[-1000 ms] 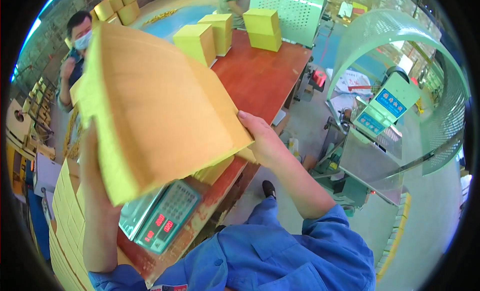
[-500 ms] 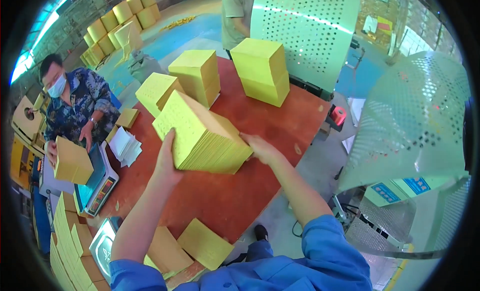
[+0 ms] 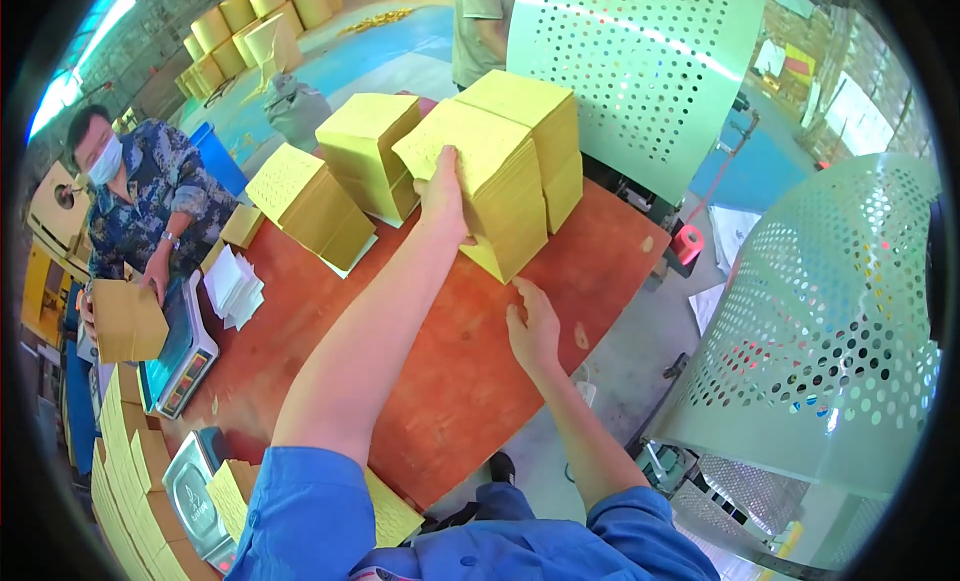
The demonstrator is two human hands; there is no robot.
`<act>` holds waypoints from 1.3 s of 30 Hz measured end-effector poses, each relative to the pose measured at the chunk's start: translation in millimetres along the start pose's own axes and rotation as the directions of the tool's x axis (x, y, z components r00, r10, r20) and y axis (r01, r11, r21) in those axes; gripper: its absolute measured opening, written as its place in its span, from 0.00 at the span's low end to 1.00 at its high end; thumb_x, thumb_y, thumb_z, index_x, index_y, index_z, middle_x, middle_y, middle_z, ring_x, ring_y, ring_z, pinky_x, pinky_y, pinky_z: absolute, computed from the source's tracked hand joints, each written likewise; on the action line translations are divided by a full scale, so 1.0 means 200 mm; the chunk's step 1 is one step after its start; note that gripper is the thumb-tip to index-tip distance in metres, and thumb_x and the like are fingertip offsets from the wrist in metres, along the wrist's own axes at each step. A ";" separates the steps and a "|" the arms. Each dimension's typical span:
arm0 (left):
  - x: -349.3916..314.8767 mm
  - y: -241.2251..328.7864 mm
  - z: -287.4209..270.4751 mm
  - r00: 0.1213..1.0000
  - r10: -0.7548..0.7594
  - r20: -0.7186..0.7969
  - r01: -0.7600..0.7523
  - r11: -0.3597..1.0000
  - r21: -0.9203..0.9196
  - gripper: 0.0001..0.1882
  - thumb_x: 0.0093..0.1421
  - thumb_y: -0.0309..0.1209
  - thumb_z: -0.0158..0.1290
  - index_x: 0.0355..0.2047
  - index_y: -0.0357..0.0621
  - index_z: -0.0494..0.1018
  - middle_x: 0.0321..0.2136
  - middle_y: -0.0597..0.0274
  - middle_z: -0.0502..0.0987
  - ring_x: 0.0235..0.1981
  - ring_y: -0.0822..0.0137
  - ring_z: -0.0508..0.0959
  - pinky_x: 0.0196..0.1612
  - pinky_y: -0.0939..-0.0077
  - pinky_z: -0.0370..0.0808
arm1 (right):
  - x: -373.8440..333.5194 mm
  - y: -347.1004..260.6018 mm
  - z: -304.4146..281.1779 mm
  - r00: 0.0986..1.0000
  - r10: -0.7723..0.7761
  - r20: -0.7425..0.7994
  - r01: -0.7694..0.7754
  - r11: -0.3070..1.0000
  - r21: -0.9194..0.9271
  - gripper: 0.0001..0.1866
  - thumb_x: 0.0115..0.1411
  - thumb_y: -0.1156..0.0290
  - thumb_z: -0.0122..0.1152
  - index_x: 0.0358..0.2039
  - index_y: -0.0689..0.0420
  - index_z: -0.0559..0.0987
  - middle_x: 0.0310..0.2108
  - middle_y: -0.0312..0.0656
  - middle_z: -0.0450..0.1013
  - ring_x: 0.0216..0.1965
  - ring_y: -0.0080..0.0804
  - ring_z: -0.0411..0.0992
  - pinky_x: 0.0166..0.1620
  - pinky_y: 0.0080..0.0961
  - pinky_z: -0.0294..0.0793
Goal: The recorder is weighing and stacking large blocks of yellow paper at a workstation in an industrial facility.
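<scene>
My left hand (image 3: 443, 199) grips a thick stack of yellow paper (image 3: 505, 186), with fingers laid along its left side and top edge. This stack is upright against a second yellow stack (image 3: 562, 146) just behind it on the right. Its lower corner is at the red tabletop (image 3: 450, 381); whether it fully rests there I cannot tell. Just below that corner, my right hand (image 3: 534, 326) is open, fingers slightly curled and holding nothing. Left of my left hand stand two more yellow stacks, a taller one (image 3: 372, 146) and a nearer one (image 3: 312, 206).
At left, a co-worker (image 3: 150, 196) holds a brown-sided stack (image 3: 130, 321) by a scale (image 3: 185, 351). White papers (image 3: 235, 286) lie nearby. Perforated pale-green machine covers stand behind (image 3: 630, 71) and at right (image 3: 810, 331). Another scale (image 3: 195, 501) sits near my left sleeve.
The stack I held tilted over the table has moved away and right, and is now upright beside the far-right stack. My right hand has come off it. The co-worker's stack has lowered slightly.
</scene>
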State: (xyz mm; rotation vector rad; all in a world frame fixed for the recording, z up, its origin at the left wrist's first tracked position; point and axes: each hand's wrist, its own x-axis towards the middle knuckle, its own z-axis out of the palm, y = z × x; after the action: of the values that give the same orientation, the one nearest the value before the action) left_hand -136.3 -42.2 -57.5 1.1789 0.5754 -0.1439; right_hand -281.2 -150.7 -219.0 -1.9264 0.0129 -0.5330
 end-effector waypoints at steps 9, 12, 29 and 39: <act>0.06 0.03 -0.13 0.863 0.456 0.216 -0.499 0.836 0.229 0.43 0.58 0.61 0.49 0.62 0.42 0.59 0.54 0.51 0.69 0.47 0.56 0.72 0.48 0.59 0.72 | -0.02 -0.05 0.04 0.984 -0.145 0.100 0.140 0.988 0.060 0.13 0.57 0.83 0.53 0.42 0.63 0.78 0.37 0.44 0.75 0.38 0.30 0.71 0.44 0.26 0.72; -0.57 0.11 -0.42 0.672 0.579 0.461 -0.733 0.610 0.302 0.46 0.54 0.52 0.56 0.59 0.24 0.57 0.54 0.36 0.68 0.52 0.48 0.72 0.54 0.61 0.70 | 0.03 0.25 -0.07 0.988 -0.074 0.135 0.101 0.975 -0.200 0.14 0.58 0.81 0.53 0.46 0.63 0.77 0.44 0.47 0.76 0.46 0.37 0.73 0.52 0.29 0.71; -3.01 -0.43 -4.77 0.441 0.706 -0.555 0.507 0.314 0.802 0.31 0.64 0.53 0.46 0.55 0.40 0.70 0.57 0.50 0.70 0.59 0.54 0.68 0.60 0.64 0.64 | -2.06 -1.93 0.54 0.181 -0.576 0.797 0.007 0.811 0.585 0.10 0.53 0.84 0.52 0.34 0.63 0.79 0.33 0.45 0.77 0.36 0.32 0.75 0.43 0.28 0.74; -2.89 -0.66 -5.05 0.634 0.726 -0.265 0.412 -0.028 0.911 0.39 0.64 0.56 0.39 0.63 0.34 0.57 0.66 0.45 0.54 0.68 0.55 0.53 0.69 0.53 0.45 | -3.81 -1.58 1.22 -0.579 0.093 0.810 -0.584 0.645 -0.492 0.18 0.64 0.73 0.51 0.55 0.62 0.69 0.47 0.46 0.73 0.44 0.32 0.74 0.45 0.26 0.74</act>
State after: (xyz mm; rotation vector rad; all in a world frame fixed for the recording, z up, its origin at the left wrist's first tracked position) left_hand -1031.3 708.5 -140.6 2.9920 1.1204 0.3372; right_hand -949.6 385.3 -291.0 -1.0971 -0.3599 1.8802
